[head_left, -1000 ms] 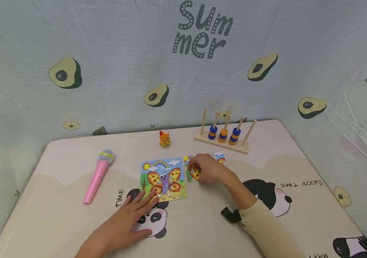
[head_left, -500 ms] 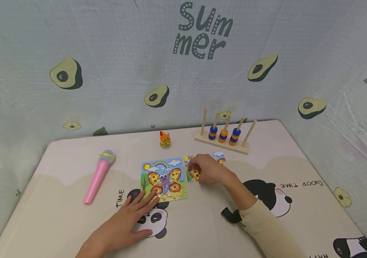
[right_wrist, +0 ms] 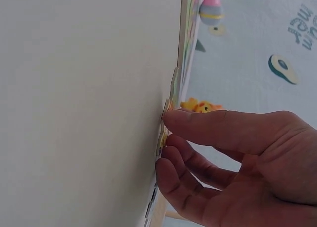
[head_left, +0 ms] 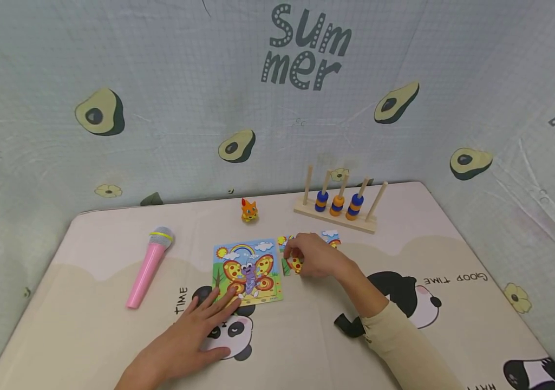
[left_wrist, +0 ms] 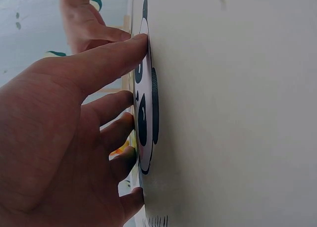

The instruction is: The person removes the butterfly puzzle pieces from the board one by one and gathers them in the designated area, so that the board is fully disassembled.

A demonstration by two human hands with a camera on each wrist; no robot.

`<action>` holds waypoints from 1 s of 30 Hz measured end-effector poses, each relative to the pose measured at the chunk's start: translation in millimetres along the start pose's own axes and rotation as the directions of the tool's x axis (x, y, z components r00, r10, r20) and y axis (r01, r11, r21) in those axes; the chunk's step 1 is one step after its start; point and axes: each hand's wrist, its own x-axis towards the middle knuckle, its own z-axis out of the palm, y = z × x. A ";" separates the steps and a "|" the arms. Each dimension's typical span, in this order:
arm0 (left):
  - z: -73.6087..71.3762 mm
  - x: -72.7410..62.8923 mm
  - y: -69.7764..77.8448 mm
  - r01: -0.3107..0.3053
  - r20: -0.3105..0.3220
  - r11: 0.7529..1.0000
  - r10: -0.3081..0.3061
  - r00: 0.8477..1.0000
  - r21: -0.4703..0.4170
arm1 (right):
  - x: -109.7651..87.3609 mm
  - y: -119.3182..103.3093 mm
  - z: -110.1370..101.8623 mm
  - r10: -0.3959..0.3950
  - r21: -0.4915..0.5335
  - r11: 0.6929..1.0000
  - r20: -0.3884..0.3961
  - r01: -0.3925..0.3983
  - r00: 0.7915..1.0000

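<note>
A square butterfly jigsaw puzzle board (head_left: 250,268) lies flat on the table. My left hand (head_left: 191,336) rests with its fingers straight and spread, the fingertips at the board's lower left edge. Just right of the board, my right hand (head_left: 318,255) bends over several loose puzzle pieces, its thumb and fingers curled on a piece with red and yellow pattern (head_left: 295,264). In the right wrist view the thumb and fingertips of the right hand (right_wrist: 242,162) pinch that thin piece (right_wrist: 166,123) low at the tabletop. Another loose piece (head_left: 330,236) shows behind the hand; others are partly hidden.
A pink toy microphone (head_left: 149,268) lies to the left. A small orange toy animal (head_left: 249,210) stands behind the board. At the back right is a wooden peg stand (head_left: 338,214) with blue and orange rings. A patterned cloth wall (head_left: 175,97) rises behind the table.
</note>
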 end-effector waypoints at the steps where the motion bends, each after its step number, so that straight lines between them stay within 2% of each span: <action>1: -0.1 0.0 0.1 0.001 0.002 1.000 -0.001 1.000 0.000 | 0.3 -0.4 0.0 0.000 -0.001 1.000 0.000 0.000 1.000; 6: -1.5 -0.9 0.5 0.001 0.002 1.000 -0.001 1.000 0.003 | 0.8 -1.8 1.1 -0.025 0.003 1.000 -0.009 0.025 1.000; 10: -2.5 -2.6 0.7 -0.026 -0.015 0.999 0.026 1.000 0.019 | 0.1 -5.3 2.3 -0.063 0.018 0.998 -0.019 0.063 0.998; 16: -1.7 -2.0 0.9 -0.016 -0.015 1.000 0.016 1.000 0.017 | 3.9 -16.7 6.1 -0.089 0.026 0.996 -0.012 0.089 0.996; 19: -1.6 -2.2 0.6 -0.026 -0.024 0.999 0.026 0.999 0.023 | 8.7 -24.5 8.9 -0.107 0.011 0.994 0.003 0.107 0.994; 25: -2.5 -2.2 0.0 -0.046 -0.030 0.999 0.047 0.998 0.022 | 21.5 -39.4 16.0 -0.142 0.050 0.989 0.037 0.140 0.989; 30: -1.6 -2.0 -0.9 -0.046 -0.020 0.999 0.046 0.999 0.020 | 33.1 -48.5 22.0 -0.115 0.034 0.993 0.057 0.114 0.992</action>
